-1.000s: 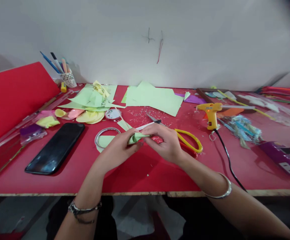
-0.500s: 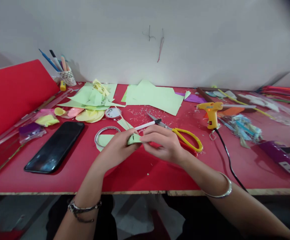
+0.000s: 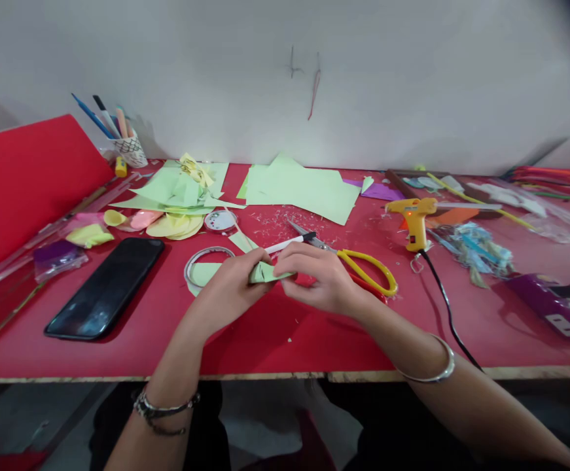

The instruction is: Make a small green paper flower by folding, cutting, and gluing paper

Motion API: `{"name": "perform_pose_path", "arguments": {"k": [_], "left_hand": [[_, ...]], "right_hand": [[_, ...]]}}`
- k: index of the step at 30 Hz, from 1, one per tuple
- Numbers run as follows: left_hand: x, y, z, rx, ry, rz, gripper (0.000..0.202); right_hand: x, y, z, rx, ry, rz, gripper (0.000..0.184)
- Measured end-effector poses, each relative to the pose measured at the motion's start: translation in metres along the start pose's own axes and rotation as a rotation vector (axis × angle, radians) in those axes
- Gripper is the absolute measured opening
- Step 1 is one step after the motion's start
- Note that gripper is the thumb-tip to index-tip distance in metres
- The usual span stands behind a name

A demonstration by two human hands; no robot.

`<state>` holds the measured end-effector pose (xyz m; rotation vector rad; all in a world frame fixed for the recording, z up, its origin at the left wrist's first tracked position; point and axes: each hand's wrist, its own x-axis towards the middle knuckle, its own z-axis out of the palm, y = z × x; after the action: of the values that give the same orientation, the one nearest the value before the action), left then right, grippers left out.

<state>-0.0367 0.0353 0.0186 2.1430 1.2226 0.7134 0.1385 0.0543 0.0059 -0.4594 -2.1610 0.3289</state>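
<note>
Over the middle of the red table [image 3: 275, 340], both my hands pinch one small folded piece of light green paper [image 3: 264, 273]. My left hand [image 3: 228, 291] grips its left end with closed fingers. My right hand [image 3: 320, 278] pinches its right end. A white pen with a black tip [image 3: 289, 243] lies just behind my fingers. The yellow-handled scissors [image 3: 363, 268] lie beside my right hand.
A black phone [image 3: 105, 288] lies at the left. A wire ring [image 3: 205, 261], green paper sheets [image 3: 299, 186], a pile of cut paper [image 3: 179, 196] and a pen cup [image 3: 127, 147] sit behind. A yellow glue gun [image 3: 415, 219] with black cord stands right.
My hands have kept their hold on the green paper and worked it slightly. The view has shifted a little; nothing else on the table moved.
</note>
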Motion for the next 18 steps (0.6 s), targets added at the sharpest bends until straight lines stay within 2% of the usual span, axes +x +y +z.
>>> {"name": "perform_pose_path", "arguments": {"k": [4,9,18], "left_hand": [[0.0003,0.0031,-0.0002,0.007,0.014,-0.027,0.004],[0.0,0.0044,-0.001,-0.077,-0.023,-0.025,0.01],[-0.0019,0.0032,-0.0026,-0.228,-0.067,-0.095,0.011]], "right_hand": [[-0.0003,0.0025,0.0007,0.102,0.073,0.077,0.014],[-0.0001,0.003,0.0004,0.18,0.029,0.076,0.013],[-0.0013,0.0009,-0.0008,0.355,0.0,0.17,0.012]]}}
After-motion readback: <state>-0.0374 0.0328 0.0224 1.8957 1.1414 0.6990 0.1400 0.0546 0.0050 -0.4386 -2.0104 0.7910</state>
